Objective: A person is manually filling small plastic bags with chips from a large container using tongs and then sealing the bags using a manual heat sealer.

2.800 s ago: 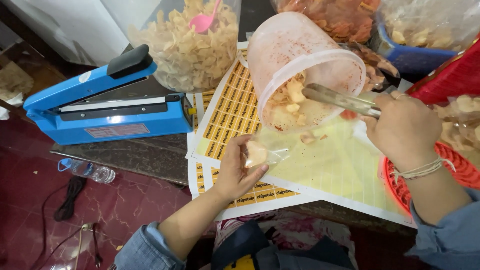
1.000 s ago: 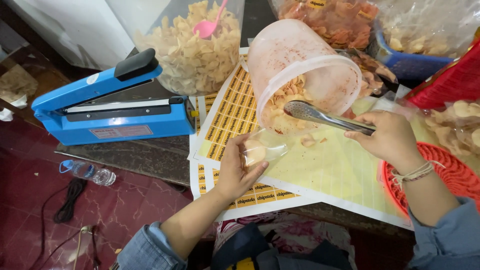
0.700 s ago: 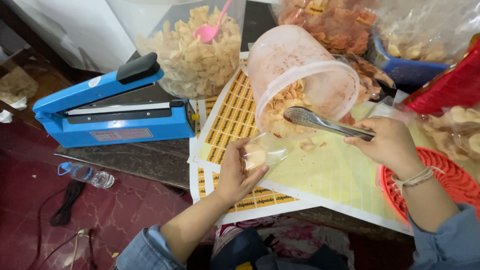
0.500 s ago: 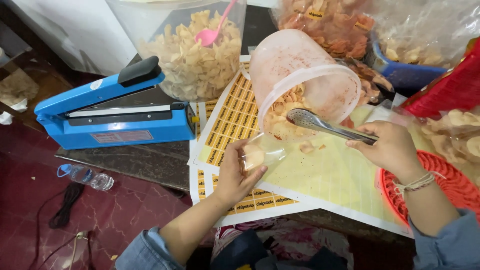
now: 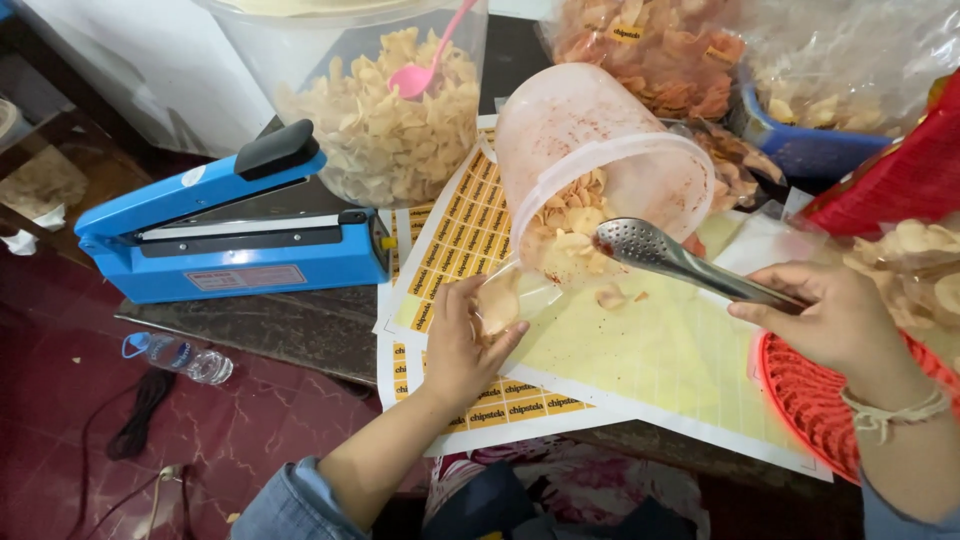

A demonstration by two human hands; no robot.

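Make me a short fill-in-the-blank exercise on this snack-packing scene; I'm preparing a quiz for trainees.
1. The right hand holds metal ____, their tips near the tipped tub of chips.
2. The left hand holds a small clear ____ with chips in it.
3. The heat sealer on the table is ____ with a black handle.
4. A ____ scoop stands in the big chip container.

Missing words: tongs; bag; blue; pink

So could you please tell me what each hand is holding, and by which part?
Left hand holds the clear bag by its lower end; right hand grips the metal tongs by the handle end.
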